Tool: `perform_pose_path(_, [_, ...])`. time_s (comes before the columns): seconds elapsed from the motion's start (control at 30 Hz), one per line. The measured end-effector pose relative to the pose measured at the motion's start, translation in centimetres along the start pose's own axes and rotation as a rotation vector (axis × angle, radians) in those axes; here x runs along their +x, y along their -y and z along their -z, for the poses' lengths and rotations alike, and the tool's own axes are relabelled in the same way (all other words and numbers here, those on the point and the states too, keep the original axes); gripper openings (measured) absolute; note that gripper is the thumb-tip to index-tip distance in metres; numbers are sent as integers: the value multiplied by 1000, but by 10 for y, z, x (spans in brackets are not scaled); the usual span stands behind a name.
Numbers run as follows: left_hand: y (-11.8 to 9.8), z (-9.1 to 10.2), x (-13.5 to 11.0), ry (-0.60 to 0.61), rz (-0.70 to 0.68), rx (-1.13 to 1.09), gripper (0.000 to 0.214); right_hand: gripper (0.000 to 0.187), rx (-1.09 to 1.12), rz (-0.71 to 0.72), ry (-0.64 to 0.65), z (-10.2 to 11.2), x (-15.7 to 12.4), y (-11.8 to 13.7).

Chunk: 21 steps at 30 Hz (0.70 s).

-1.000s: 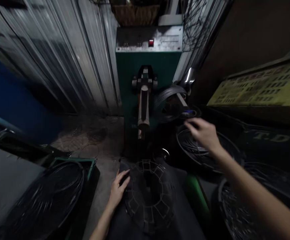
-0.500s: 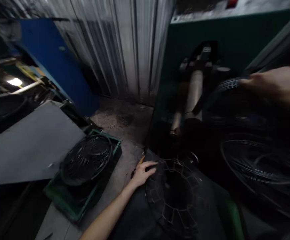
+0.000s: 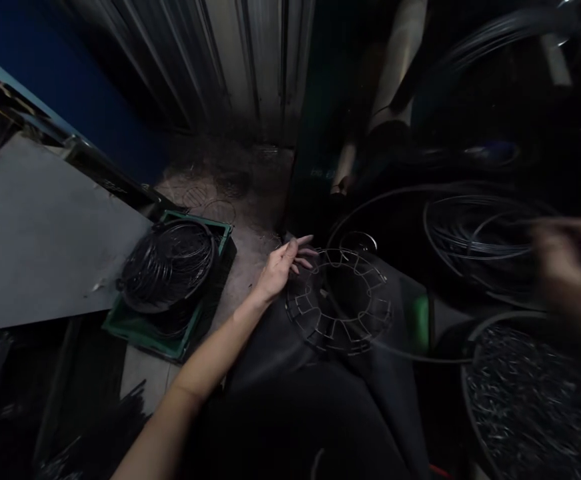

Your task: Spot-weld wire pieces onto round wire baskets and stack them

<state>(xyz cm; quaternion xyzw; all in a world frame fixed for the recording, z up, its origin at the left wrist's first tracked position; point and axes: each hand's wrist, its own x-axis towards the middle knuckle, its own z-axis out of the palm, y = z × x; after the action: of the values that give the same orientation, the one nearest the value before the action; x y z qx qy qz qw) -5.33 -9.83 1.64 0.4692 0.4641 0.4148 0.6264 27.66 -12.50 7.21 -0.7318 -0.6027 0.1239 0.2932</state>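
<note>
My left hand is at the left rim of a round wire frame made of rings with bent loops, which rests on my dark-clothed lap. Its fingers are stretched and apart, and I cannot tell whether they touch the rim. Over on the right, my right hand is smeared by motion at the edge of a round basin with coiled wire rings in it. Whether that hand holds anything is unclear. A thin curved wire runs from the frame toward the right.
A dark tub full of small metal pieces stands at the lower right. On the left, a green crate carries a black basin of wire rings, beside a grey sheet. A metal bar juts from the machine ahead.
The view has tilted downward. My right hand has come down from the upper wire coil to the basin's edge. My left hand has turned, its fingers now pointing right above the frame's rim.
</note>
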Motion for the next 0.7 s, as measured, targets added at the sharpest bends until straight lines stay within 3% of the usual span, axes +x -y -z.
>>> perform_pose_path(0.07, [-4,0,-4,49,98,-60,59,32,87,-153,-33,-21,-19,-4])
perform_pose_path(0.17, [12,9,-1,-15,129,26,54,36,179,-358,113,-65,-36,-12])
perform_pose_path(0.3, [49,20,6,-131,44,482,35,44,75,-299,205,-102,-46,-24])
perform_pose_path(0.4, [65,21,6,-77,-40,714,36,44,19,-197,224,-104,-48,-32])
perform_pose_path(0.53, [68,24,3,46,-6,876,45,47,-70,-145,364,-99,-42,-39])
perform_pose_path(0.7, [69,30,-1,127,42,898,53,51,-58,-119,522,-96,-32,-47])
